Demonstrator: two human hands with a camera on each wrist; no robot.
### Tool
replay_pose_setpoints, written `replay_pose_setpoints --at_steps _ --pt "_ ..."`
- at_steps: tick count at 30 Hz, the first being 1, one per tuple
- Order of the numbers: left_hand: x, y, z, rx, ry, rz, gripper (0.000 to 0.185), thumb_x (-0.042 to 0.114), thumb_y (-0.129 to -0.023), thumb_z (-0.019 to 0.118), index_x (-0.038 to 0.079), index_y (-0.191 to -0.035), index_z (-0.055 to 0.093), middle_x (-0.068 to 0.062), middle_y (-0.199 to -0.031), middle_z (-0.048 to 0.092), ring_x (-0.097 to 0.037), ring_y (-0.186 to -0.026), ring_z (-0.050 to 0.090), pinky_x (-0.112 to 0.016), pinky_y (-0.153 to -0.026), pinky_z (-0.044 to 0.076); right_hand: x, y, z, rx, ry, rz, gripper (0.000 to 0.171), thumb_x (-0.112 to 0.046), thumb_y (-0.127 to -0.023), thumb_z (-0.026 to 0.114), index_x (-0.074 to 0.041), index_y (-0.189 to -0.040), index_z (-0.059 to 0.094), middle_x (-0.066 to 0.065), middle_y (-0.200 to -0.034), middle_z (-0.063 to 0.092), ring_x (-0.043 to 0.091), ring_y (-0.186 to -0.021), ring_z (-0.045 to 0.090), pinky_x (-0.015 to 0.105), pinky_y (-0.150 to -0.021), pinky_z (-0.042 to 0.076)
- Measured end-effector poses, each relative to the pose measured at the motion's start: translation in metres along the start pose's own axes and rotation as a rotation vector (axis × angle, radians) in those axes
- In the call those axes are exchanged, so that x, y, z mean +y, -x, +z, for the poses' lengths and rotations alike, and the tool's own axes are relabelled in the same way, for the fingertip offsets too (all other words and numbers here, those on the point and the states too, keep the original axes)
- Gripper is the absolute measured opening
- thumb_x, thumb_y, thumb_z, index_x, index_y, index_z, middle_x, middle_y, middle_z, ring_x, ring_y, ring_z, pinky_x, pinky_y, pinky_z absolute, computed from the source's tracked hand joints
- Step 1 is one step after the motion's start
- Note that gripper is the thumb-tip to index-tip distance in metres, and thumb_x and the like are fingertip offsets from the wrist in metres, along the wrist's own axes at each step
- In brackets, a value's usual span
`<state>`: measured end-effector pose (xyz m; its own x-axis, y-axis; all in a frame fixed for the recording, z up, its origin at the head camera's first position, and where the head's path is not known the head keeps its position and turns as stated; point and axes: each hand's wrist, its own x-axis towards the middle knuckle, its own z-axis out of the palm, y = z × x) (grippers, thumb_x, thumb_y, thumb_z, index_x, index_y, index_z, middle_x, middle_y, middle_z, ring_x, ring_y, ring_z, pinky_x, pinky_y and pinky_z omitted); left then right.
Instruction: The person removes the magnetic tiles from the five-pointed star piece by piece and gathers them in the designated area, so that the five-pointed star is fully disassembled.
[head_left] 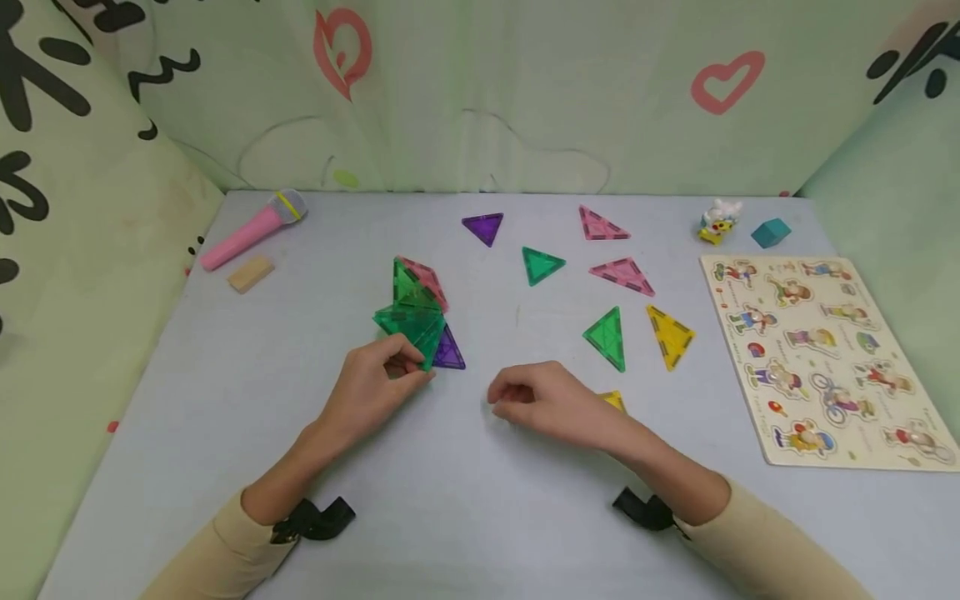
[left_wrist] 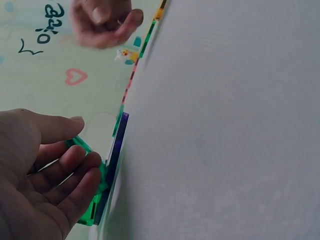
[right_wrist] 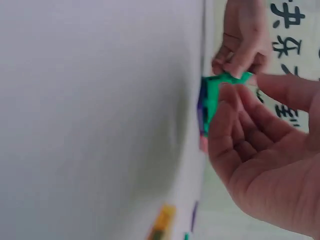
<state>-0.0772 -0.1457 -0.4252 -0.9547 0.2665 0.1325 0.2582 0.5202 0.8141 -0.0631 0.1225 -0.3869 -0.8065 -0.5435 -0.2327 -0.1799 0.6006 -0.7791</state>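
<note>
A small standing structure of green, pink and purple triangular tiles (head_left: pixel 417 310) sits left of the table's middle. My left hand (head_left: pixel 405 367) pinches its nearest green tile (left_wrist: pixel 93 167) between thumb and fingers; the right wrist view shows that pinch on the green tile (right_wrist: pixel 226 76) from the side. My right hand (head_left: pixel 513 402) hovers just right of the structure, fingers loosely curled, holding nothing; its palm (right_wrist: pixel 270 170) fills the right wrist view. A yellow tile (head_left: pixel 613 401) lies partly hidden behind the right hand.
Several loose triangles lie beyond: purple (head_left: pixel 483 227), pink (head_left: pixel 600 225), pink (head_left: pixel 622 276), green (head_left: pixel 540 265), green (head_left: pixel 606 337), yellow (head_left: pixel 670 335). A peg puzzle board (head_left: pixel 821 354) is at right, a pink toy microphone (head_left: pixel 251 229) and wooden block (head_left: pixel 251 273) at left.
</note>
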Motion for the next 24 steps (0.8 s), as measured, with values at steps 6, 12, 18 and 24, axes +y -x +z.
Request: replay_pose_setpoints --at_steps 6,12,18,24 --pt "0.001 0.001 -0.002 -0.018 0.015 0.006 0.014 0.014 -0.084 0.08 0.013 -0.09 0.067 0.001 -0.082 0.069 -0.008 -0.073 0.065 -0.024 -0.073 0.057 -0.005 -0.042 0.012 -0.02 -0.304 0.1 0.023 -0.024 -0.099 0.058 -0.005 -0.104 0.07 0.01 -0.082 0.067 0.019 -0.069 0.062 0.031 -0.065 0.054" --pt "0.003 0.002 -0.002 -0.041 0.024 0.024 0.014 0.012 -0.084 0.08 0.012 -0.09 0.067 0.0 -0.081 0.069 -0.008 -0.073 0.065 -0.025 -0.072 0.057 -0.011 -0.055 0.02 -0.06 -0.442 0.116 0.032 -0.029 -0.1 0.055 -0.001 -0.098 0.069 0.014 -0.08 0.068 0.019 -0.064 0.062 0.031 -0.06 0.054" --pt "0.003 0.003 0.002 -0.089 0.047 0.041 0.014 0.014 -0.083 0.08 0.012 -0.09 0.068 0.001 -0.083 0.07 -0.009 -0.074 0.063 -0.023 -0.072 0.056 -0.016 -0.058 0.026 -0.106 -0.551 0.172 0.035 -0.033 -0.099 0.057 0.0 -0.094 0.067 0.009 -0.076 0.068 0.015 -0.06 0.061 0.027 -0.056 0.052" --pt "0.003 0.003 0.003 -0.107 0.066 0.035 0.014 0.011 -0.083 0.08 0.012 -0.092 0.069 0.001 -0.086 0.07 -0.009 -0.077 0.063 -0.024 -0.074 0.057 -0.013 -0.063 0.029 -0.147 -0.73 0.247 0.029 -0.029 -0.097 0.06 -0.001 -0.091 0.065 0.003 -0.071 0.066 0.012 -0.056 0.058 0.023 -0.054 0.048"
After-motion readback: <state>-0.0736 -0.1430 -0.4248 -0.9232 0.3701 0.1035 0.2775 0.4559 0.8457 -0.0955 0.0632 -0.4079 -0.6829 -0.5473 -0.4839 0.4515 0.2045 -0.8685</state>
